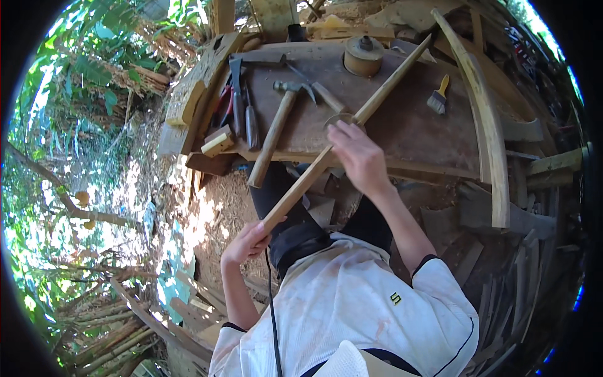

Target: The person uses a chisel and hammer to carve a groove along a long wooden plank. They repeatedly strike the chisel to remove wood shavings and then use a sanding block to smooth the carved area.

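A long, slim wooden stick (298, 190) slants from near my lap up across the workbench (408, 135). Its near end is wrapped by the fingers of my left hand (247, 242). Midway along, my right hand (359, 154) presses over the stick with its fingers together on a thin, round, brownish disc (340, 118); the fingers partly cover it, and its kind is unclear. Left of that hand lies a claw hammer (279, 129), its handle overhanging the bench edge. Behind it is another tool with a wooden handle (329, 98).
Red-handled pliers (223, 105), a chisel-like tool (252, 127) and a small wood block (217, 142) lie at the bench's left. A round container (363, 58) stands at the back, a paintbrush (438, 96) to the right. A curved pole (487, 119) leans along the right side.
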`<action>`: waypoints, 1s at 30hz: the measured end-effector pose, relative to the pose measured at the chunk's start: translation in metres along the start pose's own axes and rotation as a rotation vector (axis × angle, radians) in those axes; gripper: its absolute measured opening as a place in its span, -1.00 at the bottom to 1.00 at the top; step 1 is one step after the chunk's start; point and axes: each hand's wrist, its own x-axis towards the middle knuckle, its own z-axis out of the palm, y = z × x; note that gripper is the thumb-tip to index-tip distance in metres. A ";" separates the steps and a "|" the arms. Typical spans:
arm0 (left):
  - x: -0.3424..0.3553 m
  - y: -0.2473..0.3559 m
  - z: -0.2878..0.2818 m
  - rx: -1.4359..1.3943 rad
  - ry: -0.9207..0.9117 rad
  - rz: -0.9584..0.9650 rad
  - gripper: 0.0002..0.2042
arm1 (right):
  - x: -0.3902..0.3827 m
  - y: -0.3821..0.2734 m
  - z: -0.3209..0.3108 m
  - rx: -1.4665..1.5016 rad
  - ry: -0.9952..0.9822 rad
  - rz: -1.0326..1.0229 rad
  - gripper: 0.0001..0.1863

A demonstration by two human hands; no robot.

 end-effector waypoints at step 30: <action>-0.081 -0.039 -0.036 -0.003 0.191 -0.048 -0.24 | 0.024 0.038 -0.014 0.086 -0.178 -0.258 -0.81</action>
